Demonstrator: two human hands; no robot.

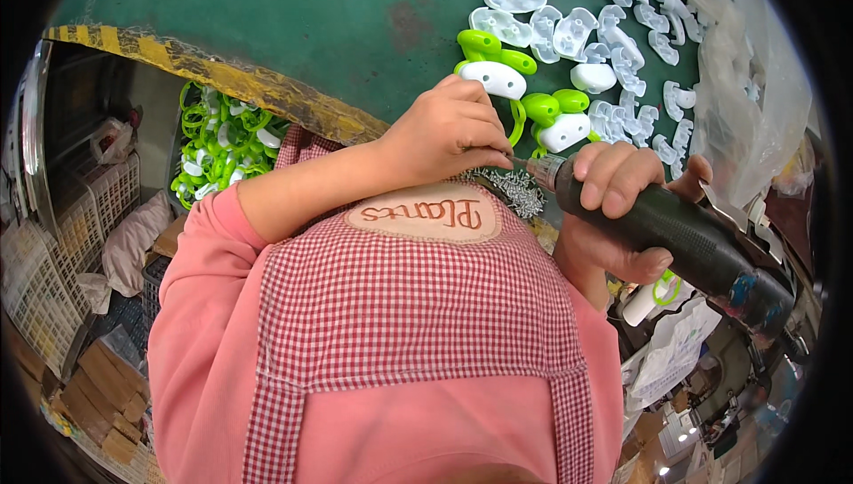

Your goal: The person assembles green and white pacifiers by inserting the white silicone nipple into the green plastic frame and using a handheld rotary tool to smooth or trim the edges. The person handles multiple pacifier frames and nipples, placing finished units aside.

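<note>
Green worktop [293,13] up top in the frame, pale plastic shells [576,34] strewn upper right, two green-and-white plastic assemblies [496,80] near upper centre. We've got our right hand [613,186] clamped round a black power screwdriver [684,226] right of centre, left hand [453,124] pinched up by its bit [526,162] (can't tell on what), silver screws [520,191] heaped just below.

Your power driver [680,237] has a matt, textured casing; the 2 nearest green-and-white pieces [496,81] are glossy plastic, the screws [519,191] shiny metal, your checked apron [426,306] woven cloth, and the surface [267,22] smooth but scuffed.
</note>
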